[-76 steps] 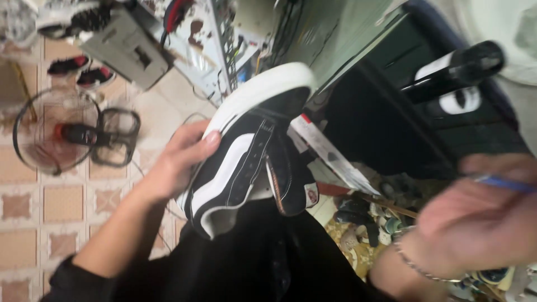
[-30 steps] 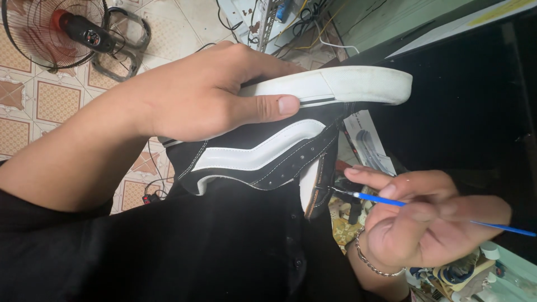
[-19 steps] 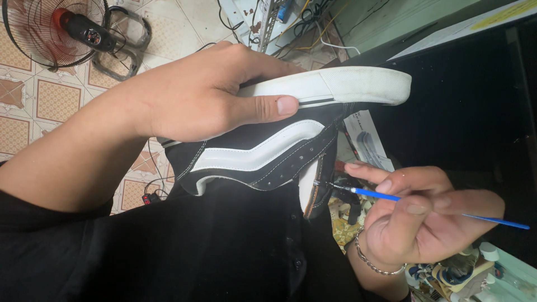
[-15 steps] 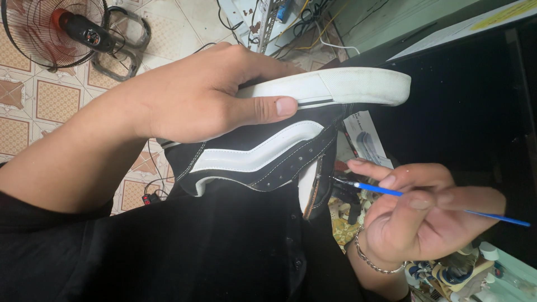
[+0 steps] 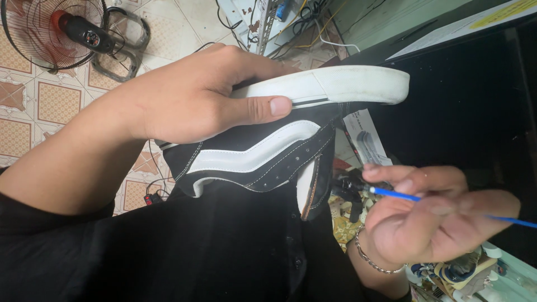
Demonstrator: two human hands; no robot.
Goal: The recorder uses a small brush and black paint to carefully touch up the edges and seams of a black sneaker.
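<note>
My left hand [image 5: 196,98] grips a black sneaker [image 5: 268,151] with a white side stripe and a thick white sole [image 5: 335,86]. The shoe is held sole-up, toe pointing right, with my thumb lying along the edge of the sole. My right hand [image 5: 430,218] is lower right, fingers pinched on a thin blue-handled brush [image 5: 403,196]. The brush's dark tip points left, close to the shoe's hanging tongue [image 5: 310,190] but apart from it. A metal bracelet circles my right wrist.
A floor fan [image 5: 53,33] stands on the patterned tiles at top left. Tangled cables and a metal rack [image 5: 268,17] lie at the top. A black box or table [image 5: 470,100] fills the right. Cluttered small items and containers [image 5: 464,274] sit at bottom right.
Since 2.5 s ago the shoe has been turned sole-up and held level. Over the last second the right hand has shifted the brush tip slightly left towards the shoe.
</note>
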